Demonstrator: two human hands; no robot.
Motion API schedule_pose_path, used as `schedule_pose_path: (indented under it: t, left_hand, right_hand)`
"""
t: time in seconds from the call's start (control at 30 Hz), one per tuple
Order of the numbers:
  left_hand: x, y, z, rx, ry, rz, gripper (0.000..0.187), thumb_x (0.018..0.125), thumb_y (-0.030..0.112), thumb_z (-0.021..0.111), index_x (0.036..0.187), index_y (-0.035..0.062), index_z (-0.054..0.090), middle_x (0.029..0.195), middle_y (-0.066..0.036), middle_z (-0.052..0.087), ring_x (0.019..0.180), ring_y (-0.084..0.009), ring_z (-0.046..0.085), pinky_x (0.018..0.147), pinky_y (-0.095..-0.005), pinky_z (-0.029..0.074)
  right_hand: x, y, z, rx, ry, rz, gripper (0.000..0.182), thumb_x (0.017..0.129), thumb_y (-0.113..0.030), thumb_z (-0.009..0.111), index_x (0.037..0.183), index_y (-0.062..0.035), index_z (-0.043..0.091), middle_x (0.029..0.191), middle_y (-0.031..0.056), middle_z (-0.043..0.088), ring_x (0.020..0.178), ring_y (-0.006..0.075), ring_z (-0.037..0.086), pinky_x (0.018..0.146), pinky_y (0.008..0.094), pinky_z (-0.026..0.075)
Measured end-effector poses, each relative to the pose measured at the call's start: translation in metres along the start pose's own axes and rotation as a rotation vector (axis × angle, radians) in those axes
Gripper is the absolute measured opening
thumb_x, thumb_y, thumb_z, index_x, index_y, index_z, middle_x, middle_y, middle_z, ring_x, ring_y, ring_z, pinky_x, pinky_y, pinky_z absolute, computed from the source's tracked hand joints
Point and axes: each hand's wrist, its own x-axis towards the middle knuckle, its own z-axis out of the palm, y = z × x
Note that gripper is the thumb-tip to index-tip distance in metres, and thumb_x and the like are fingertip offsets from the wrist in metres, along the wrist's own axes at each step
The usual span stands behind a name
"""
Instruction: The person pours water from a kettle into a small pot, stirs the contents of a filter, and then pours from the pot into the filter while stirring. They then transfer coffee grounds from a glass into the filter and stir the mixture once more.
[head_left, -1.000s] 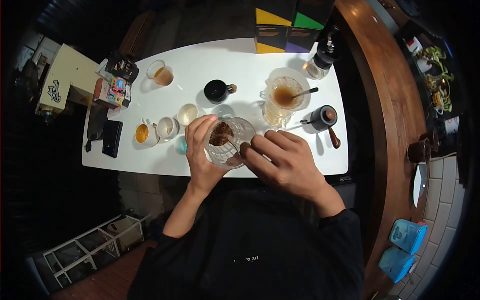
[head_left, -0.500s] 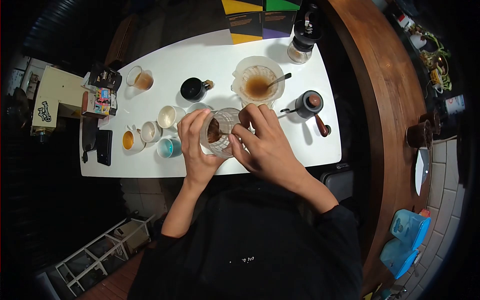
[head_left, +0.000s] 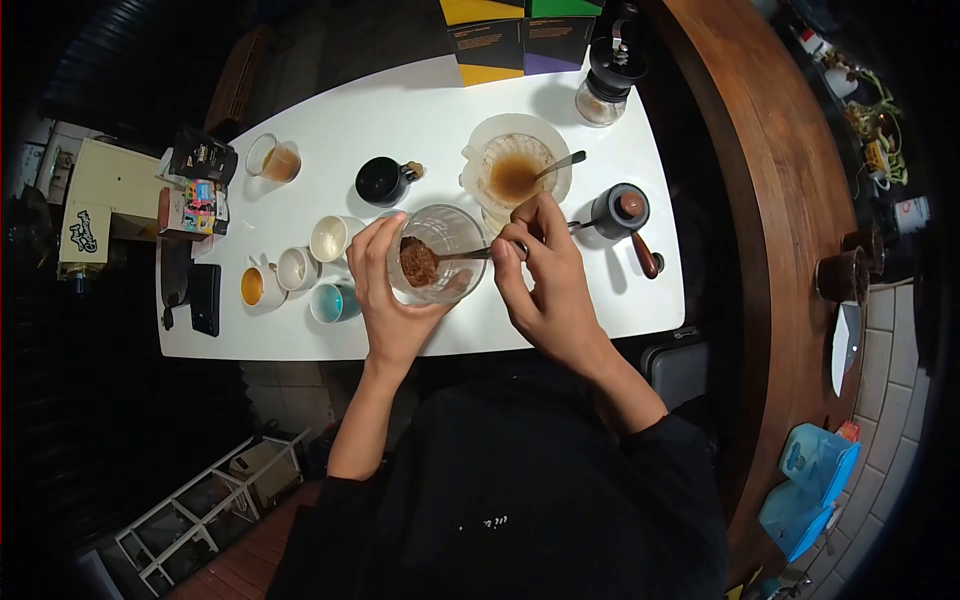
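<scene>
My left hand point(head_left: 390, 310) is wrapped round a clear ribbed glass point(head_left: 462, 278), tilted over the front of the table. Brown powder point(head_left: 418, 262) lies at the bottom of the glass. Between the thumb and fingers of my right hand point(head_left: 548, 290) is a metal spoon point(head_left: 470, 254), its far end in the powder. Just beyond my hands stands a dripper with a paper filter point(head_left: 483, 150) holding brown liquid point(head_left: 513, 176); another spoon point(head_left: 562, 162) rests in it.
Several cups, among them a white cup point(head_left: 330, 240) and a turquoise-lined cup point(head_left: 333, 302), stand left of my hands. A black cup point(head_left: 382, 181) and a glass of brown drink point(head_left: 280, 163) are farther back. A wooden-handled pot point(head_left: 620, 212) and a coffee grinder point(head_left: 603, 95) stand at right.
The glass has turned so its inside faces me more. My right hand has drawn back to the right and opened a gap from the rim, bringing the spoon's handle into view.
</scene>
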Motion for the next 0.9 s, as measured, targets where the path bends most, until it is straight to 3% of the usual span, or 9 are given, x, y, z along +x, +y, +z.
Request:
schedule_pose_path:
  t: [0.13,0.4,0.57,0.9]
  left_hand:
    - [0.003,0.0,0.002,-0.026,-0.007,-0.024,0.092,0.061,0.022,0.098,0.141,0.0093,0.053,0.131,-0.013,0.055,0.122,-0.0337,0.053,0.104,-0.0468,0.045]
    - [0.006,-0.001,0.002,-0.012,-0.013,-0.022,0.092,0.06,0.02,0.097,0.141,0.0096,0.054,0.13,-0.013,0.055,0.121,-0.034,0.053,0.104,-0.0466,0.044]
    - [0.011,0.001,0.003,0.021,-0.037,-0.065,0.094,0.058,0.015,0.097,0.141,0.0094,0.053,0.13,-0.012,0.055,0.122,-0.0339,0.052,0.105,-0.0469,0.043]
    - [0.019,-0.005,0.012,0.001,-0.082,-0.116,0.096,0.056,0.011,0.096,0.141,0.0103,0.053,0.132,-0.011,0.056,0.125,-0.0334,0.051,0.108,-0.0472,0.039]
  right_hand:
    - [0.007,-0.003,-0.003,-0.049,-0.028,-0.066,0.011,0.093,-0.003,0.065,0.092,0.0066,0.061,0.096,0.0161,0.045,0.088,0.03,0.051,0.077,0.0409,0.046]
    - [0.009,0.011,-0.002,0.07,0.02,0.068,0.017,0.1,-0.007,0.058,0.091,0.0075,0.06,0.096,0.0146,0.044,0.088,0.0288,0.051,0.076,0.0373,0.045]
    - [0.017,0.028,-0.008,0.263,0.046,0.237,0.029,0.106,-0.013,0.054,0.086,0.0076,0.057,0.093,0.0082,0.047,0.08,0.0167,0.048,0.07,0.0293,0.041]
    - [0.031,0.031,-0.04,0.254,0.18,0.201,0.032,0.107,-0.014,0.052,0.084,0.0071,0.057,0.093,0.0052,0.047,0.082,0.0114,0.046,0.071,0.0262,0.038]
